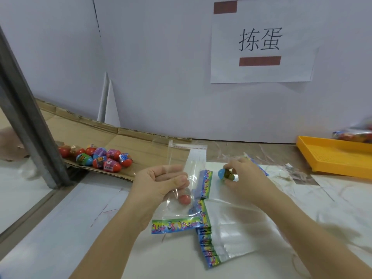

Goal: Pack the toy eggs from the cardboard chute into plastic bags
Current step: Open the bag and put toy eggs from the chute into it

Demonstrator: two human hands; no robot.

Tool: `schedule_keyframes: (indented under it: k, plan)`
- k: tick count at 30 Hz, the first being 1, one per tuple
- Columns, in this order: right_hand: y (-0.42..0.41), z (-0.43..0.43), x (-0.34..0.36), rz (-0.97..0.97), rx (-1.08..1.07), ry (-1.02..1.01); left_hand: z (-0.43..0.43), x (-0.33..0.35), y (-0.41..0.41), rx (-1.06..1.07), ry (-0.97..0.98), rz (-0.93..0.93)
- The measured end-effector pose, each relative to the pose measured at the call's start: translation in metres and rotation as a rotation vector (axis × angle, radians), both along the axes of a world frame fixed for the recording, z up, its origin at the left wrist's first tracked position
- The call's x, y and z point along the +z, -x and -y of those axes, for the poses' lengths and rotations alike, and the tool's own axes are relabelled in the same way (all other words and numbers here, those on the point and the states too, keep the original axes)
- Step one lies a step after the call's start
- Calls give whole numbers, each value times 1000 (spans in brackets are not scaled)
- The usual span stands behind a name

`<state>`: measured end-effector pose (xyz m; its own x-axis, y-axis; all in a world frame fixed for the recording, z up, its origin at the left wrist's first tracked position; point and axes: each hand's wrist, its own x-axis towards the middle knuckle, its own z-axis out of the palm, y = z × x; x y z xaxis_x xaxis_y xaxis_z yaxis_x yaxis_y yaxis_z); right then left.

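Currently left hand pinches a clear plastic bag by its left edge, holding it upright, mouth up; a red egg sits low inside. Right hand grips a blue toy egg just right of the bag. More toy eggs cluster on the cardboard chute at left, near its front edge. Bag stack lies below. Yellow tray is far right; bare tabletop is open at lower left.
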<state>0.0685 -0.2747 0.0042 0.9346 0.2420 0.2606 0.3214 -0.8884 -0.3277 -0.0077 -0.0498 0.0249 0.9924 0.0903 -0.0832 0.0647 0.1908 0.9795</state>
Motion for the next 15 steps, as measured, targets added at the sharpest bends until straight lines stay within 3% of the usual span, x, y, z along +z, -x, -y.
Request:
schedule_keyframes:
  k: [2,4,7,10,15]
  plan:
    - [1,1,1,50,-22,-117,1,-1,0,-4,-34,1]
    - [8,-1,16,130,2,-458,1,-1,0,-6,-24,14]
    - [23,-10,53,141,221,-820,1,-3,-1,-8,-47,46]
    - [42,-20,77,66,417,-785,3,-5,0,-12,-108,77]
    - [55,-27,80,88,372,-465,6,-2,4,-65,-163,174]
